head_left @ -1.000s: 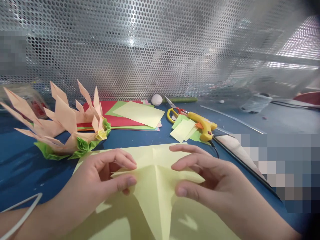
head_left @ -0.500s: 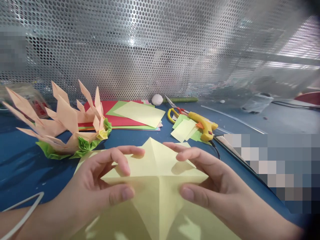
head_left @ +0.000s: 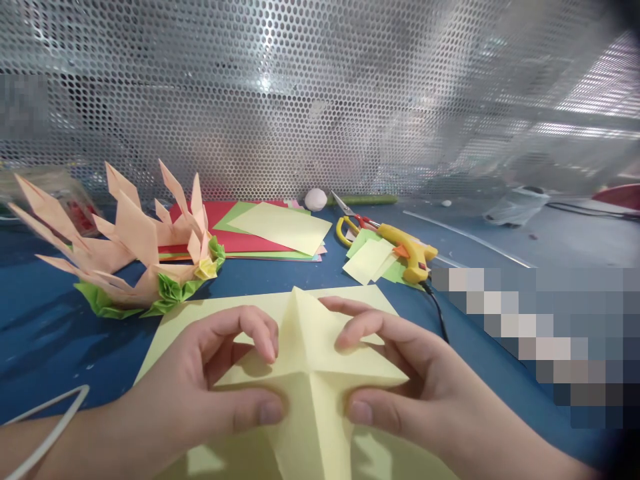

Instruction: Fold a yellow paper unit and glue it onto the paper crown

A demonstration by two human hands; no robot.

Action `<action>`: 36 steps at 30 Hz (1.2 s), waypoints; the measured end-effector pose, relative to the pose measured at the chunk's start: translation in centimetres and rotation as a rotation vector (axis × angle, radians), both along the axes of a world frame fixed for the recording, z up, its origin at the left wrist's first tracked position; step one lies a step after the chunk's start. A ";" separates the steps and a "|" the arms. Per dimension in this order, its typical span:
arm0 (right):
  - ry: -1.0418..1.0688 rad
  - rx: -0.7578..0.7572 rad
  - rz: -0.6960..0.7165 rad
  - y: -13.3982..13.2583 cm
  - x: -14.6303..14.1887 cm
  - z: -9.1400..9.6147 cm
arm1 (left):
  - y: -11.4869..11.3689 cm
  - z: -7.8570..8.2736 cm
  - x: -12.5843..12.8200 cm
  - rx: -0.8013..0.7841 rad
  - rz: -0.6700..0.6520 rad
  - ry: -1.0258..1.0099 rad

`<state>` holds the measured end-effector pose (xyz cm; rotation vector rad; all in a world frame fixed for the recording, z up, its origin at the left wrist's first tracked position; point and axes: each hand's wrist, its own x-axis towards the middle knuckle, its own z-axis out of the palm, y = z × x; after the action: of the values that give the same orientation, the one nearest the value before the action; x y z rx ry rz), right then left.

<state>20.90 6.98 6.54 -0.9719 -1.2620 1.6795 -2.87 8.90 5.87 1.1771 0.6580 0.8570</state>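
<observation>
A square of pale yellow paper [head_left: 310, 371] with crossing creases stands partly folded in front of me, its middle pushed together. My left hand [head_left: 220, 380] grips its left side, thumb in front and curled fingers behind the fold. On the opposite side, my right hand [head_left: 395, 373] pinches the paper between thumb and fingers. Beneath both hands lies a larger pale yellow sheet [head_left: 175, 323], flat on the blue table [head_left: 240, 280]. Part of the folded paper's left and right corners is hidden by the fingers.
A peach-coloured folded-paper crown [head_left: 135, 233] with green paper pieces stands at left. Behind are stacked coloured sheets [head_left: 285, 227], a white ball [head_left: 315, 199], scissors [head_left: 345, 230], small paper pieces [head_left: 370, 260] and a yellow glue gun [head_left: 415, 257] with a black cord. A perforated metal screen [head_left: 310, 100] closes the back.
Both hands have moved slightly inward and down, closer together. The yellow paper between them has folded further along its creases, its middle ridge now steeper.
</observation>
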 end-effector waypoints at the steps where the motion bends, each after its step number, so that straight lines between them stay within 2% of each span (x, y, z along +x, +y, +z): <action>1: -0.001 -0.003 0.001 0.1 0.0 0.0 | 0.0 0.0 0.0 -0.007 -0.009 -0.005; 7: -0.123 0.018 0.001 -0.1 -0.4 -0.1 | -0.1 -0.4 0.1 0.085 0.070 0.058; 14: -0.440 0.316 -0.094 0.0 -0.7 -0.4 | -0.2 -0.3 0.3 0.367 0.267 0.373; 19: -0.626 0.426 -0.191 -0.2 -0.8 -0.6 | -0.6 -0.1 0.5 0.497 0.201 0.455; 26: -0.789 0.688 -0.099 -0.4 -0.4 -0.1 | -0.9 0.1 0.6 0.581 0.241 0.499; 32: -0.770 0.794 -0.007 -0.7 -0.6 0.0 | -0.9 0.2 0.8 0.620 0.237 0.477; 36: -0.740 0.799 -0.028 -1.1 -0.9 -0.3 | -1.1 0.3 0.9 0.640 0.218 0.515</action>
<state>19.99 5.91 6.25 -1.0940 -2.1409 0.6240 -1.97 7.81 6.13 1.9677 0.9797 0.9903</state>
